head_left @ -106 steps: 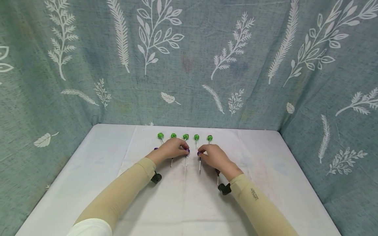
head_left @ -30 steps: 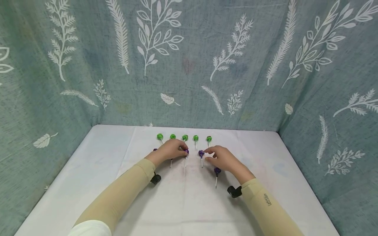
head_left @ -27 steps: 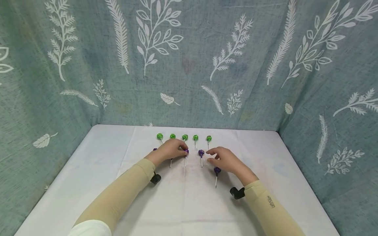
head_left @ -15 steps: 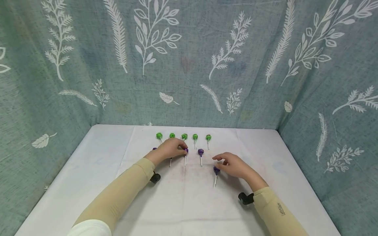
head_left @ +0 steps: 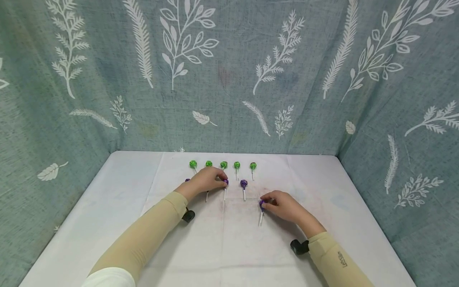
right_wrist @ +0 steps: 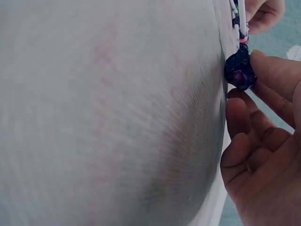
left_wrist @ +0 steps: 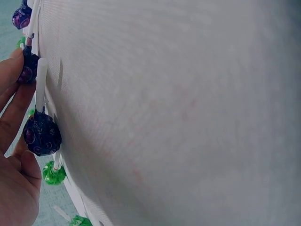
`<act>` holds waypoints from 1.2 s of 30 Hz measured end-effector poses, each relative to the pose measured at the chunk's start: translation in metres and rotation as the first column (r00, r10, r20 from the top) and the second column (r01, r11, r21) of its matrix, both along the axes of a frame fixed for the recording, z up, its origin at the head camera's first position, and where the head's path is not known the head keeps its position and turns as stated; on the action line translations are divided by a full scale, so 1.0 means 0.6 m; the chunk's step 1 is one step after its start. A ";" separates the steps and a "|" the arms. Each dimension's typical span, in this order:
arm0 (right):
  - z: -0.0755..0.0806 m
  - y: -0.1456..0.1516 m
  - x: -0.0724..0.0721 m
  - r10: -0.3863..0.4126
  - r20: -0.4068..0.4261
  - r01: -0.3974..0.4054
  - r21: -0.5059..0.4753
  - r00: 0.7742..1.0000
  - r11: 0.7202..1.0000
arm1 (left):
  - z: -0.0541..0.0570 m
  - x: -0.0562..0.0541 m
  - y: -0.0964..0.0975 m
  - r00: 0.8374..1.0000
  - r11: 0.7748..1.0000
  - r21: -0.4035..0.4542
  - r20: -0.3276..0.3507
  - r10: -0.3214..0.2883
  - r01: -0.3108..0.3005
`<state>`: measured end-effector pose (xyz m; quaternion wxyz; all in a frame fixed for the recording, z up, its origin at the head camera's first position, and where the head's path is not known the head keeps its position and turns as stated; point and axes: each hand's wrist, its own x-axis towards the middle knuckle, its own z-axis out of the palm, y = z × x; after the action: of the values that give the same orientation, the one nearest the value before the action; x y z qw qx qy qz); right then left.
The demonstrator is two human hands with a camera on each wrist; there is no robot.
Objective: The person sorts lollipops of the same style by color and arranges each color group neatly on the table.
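My left hand [head_left: 207, 179] pinches the wrapped head of a purple lollipop [head_left: 225, 193], its white stick toward me. In the left wrist view, that purple lollipop [left_wrist: 28, 68] sits between thumb and fingers, and another purple lollipop [left_wrist: 42, 134] lies nearer the camera. My right hand [head_left: 285, 205] has thumb and fingertips around the head of a purple lollipop [head_left: 261, 215] lying closer to me. The right wrist view shows this dark purple head [right_wrist: 240, 71] at the thumb. Between the hands lies a separate purple lollipop [head_left: 244, 184]. Others are partly hidden under my left hand.
Behind the purple ones, several green lollipops form a row, from the leftmost green lollipop [head_left: 193, 164] to the rightmost green lollipop [head_left: 253, 166]. A white cloth [head_left: 201, 251] covers the table. A leaf-patterned curtain [head_left: 229, 99] stands behind and along both sides.
My right hand let go of the purple lollipop in the row, moved right and toward me, and now pinches the nearer one. My left hand stays on its lollipop.
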<state>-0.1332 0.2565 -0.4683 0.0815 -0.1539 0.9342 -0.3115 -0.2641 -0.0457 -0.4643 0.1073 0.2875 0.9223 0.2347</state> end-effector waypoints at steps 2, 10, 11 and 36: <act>0.001 -0.001 0.001 0.002 -0.002 -0.002 0.000 1.000 1.000 | 0.000 0.000 0.000 1.000 1.000 -0.001 0.002 0.002 -0.002; 0.003 0.001 -0.003 -0.016 -0.011 0.017 0.020 1.000 1.000 | -0.001 -0.001 -0.001 1.000 1.000 -0.001 0.010 0.009 -0.009; 0.004 0.002 -0.005 -0.024 -0.013 0.024 0.023 1.000 0.999 | -0.002 -0.001 -0.001 1.000 1.000 0.000 0.011 0.009 -0.009; 0.038 0.011 -0.075 -0.146 -0.004 0.146 0.030 0.989 0.989 | -0.001 0.002 -0.005 1.000 1.000 -0.005 0.020 0.003 -0.003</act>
<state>-0.1780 0.2631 -0.4457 0.0598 -0.0840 0.9477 -0.3021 -0.2626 -0.0488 -0.4652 0.1171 0.2836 0.9221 0.2357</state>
